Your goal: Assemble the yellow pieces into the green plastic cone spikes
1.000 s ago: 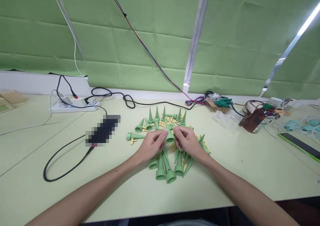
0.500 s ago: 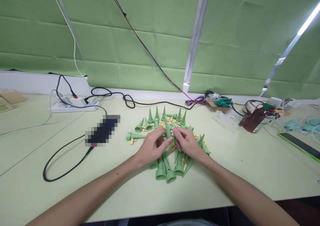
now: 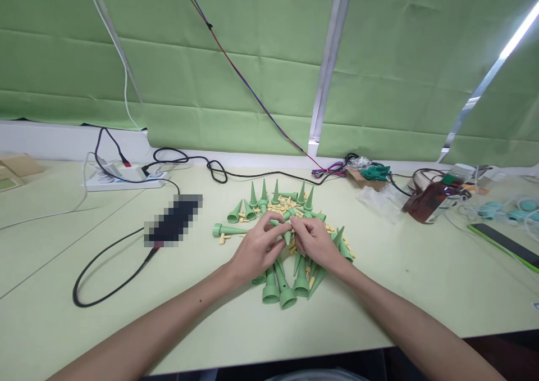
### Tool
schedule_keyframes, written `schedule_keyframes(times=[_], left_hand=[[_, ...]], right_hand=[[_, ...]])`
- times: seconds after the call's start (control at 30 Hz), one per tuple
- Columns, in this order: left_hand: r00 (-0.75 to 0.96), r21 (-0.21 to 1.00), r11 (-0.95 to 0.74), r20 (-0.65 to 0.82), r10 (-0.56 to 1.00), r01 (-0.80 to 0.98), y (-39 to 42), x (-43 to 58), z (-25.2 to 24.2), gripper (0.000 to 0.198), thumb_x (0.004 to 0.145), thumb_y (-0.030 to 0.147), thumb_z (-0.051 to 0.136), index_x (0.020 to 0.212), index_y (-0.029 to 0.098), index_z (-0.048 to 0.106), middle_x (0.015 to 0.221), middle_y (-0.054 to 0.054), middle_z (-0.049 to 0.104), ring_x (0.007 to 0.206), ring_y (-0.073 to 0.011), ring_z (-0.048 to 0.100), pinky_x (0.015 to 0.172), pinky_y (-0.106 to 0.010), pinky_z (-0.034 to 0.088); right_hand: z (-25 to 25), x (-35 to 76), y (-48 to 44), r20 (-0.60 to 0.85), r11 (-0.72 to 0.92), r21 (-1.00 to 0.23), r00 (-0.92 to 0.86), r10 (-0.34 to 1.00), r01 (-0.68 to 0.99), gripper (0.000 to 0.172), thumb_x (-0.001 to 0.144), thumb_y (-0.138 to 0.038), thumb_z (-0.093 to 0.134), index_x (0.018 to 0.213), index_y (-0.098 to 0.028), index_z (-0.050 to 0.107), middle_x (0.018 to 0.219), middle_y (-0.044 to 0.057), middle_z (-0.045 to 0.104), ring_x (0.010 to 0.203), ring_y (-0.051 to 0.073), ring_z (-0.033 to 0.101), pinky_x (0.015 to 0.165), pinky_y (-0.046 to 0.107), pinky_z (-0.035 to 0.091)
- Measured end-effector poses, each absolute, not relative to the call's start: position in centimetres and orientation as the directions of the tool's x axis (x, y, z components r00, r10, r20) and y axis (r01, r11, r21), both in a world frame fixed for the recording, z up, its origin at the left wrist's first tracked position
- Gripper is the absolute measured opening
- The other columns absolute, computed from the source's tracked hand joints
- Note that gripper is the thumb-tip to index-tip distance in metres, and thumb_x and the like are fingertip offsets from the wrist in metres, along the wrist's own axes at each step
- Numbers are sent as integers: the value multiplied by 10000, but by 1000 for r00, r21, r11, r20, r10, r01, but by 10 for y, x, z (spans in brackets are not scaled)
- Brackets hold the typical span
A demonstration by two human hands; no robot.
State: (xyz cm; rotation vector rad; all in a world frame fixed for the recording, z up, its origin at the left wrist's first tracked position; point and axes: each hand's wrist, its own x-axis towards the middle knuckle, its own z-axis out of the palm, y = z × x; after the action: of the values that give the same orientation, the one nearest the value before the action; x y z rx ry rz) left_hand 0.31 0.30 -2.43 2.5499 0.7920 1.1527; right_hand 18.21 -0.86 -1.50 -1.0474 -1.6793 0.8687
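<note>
Over the middle of a pile, my left hand [image 3: 256, 246] is closed round a green plastic watering spike [image 3: 288, 237], whose pointed end slants down toward me. My right hand [image 3: 316, 240] pinches against the side of that spike. Whatever lies between its fingertips is too small and hidden to make out. Several more green spikes [image 3: 288, 296] ring the hands, some standing on their wide ends at the back, others lying down. Small yellow valve pieces [image 3: 224, 238] are scattered among them.
A blurred-out dark device [image 3: 170, 221] with a black cable lies on the left, before a white power strip [image 3: 126, 178]. To the right are a plastic bag [image 3: 381, 201], a brown bottle [image 3: 438, 201] and a black-and-green flat object [image 3: 505, 246]. The table's front edge runs below my arms.
The held spike has turned over: its tip pointed up and now points down toward me. My left fingers have shifted round it; my right hand stays almost in place.
</note>
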Motion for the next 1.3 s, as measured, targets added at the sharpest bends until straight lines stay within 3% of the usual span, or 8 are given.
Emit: schedule_keyframes(times=[0.17,0.3,0.43,0.6,0.77,1.03,1.17,1.3], left_hand=[[417,573,-724,592,689,383,1,6,-17,286,918,178,501,1198,235,513,1169,-83,505,635,-84,524,575,-246,472],[335,686,-621,523,783,380,2,8,-11,142,943,319,500,941,185,546,872,-22,567,650,-117,516,555,-232,421],[357,821,-494,388,850,286,2,10,-7,392,976,442,405,703,178,502,588,24,457,535,-111,437,497,-236,364],[392,916,-362,272,879,176,0,11,-5,351,889,493,551,725,187,502,524,61,417,453,-87,385,437,-223,305],[348,898,-397,316,883,191,2,12,-7,280,839,433,647,808,196,502,568,68,395,486,-84,377,438,-212,285],[378,790,-570,467,799,228,2,10,-11,217,856,323,654,996,195,549,866,1,509,644,-96,507,533,-211,409],[442,677,-694,560,701,244,2,8,-13,44,904,171,548,930,188,578,897,-14,516,666,-90,490,534,-197,386],[476,500,-824,675,564,267,5,4,-17,232,855,25,493,998,192,565,953,-29,522,650,-82,446,550,-201,388]], right_hand=[[-13,182,-9,389,413,-883,-142,910,223,520,979,-526,404,573,-202,429,471,-36,447,436,110,434,480,257,370],[-12,182,-9,386,398,-905,-100,917,150,473,962,-566,413,653,-210,446,527,-44,464,396,102,444,405,247,355],[-12,181,-9,389,404,-905,-126,913,134,452,959,-562,419,675,-212,445,566,-39,485,411,100,449,407,239,358],[-14,183,-11,416,451,-868,-192,889,207,422,984,-494,415,680,-204,460,610,-24,501,493,106,455,502,245,380],[-14,184,-12,424,461,-856,-192,885,234,390,993,-466,413,700,-210,443,616,-22,508,533,117,457,529,245,365],[-17,183,-13,445,477,-856,-187,876,201,496,1014,-439,371,585,-199,443,501,-24,469,472,115,451,532,255,378],[-18,183,-12,427,456,-871,-179,887,181,544,1008,-449,385,530,-196,445,449,-23,469,427,107,444,502,249,378],[-16,182,-12,421,452,-867,-175,890,209,590,1002,-464,388,477,-199,435,413,-17,466,402,104,431,484,249,375]])
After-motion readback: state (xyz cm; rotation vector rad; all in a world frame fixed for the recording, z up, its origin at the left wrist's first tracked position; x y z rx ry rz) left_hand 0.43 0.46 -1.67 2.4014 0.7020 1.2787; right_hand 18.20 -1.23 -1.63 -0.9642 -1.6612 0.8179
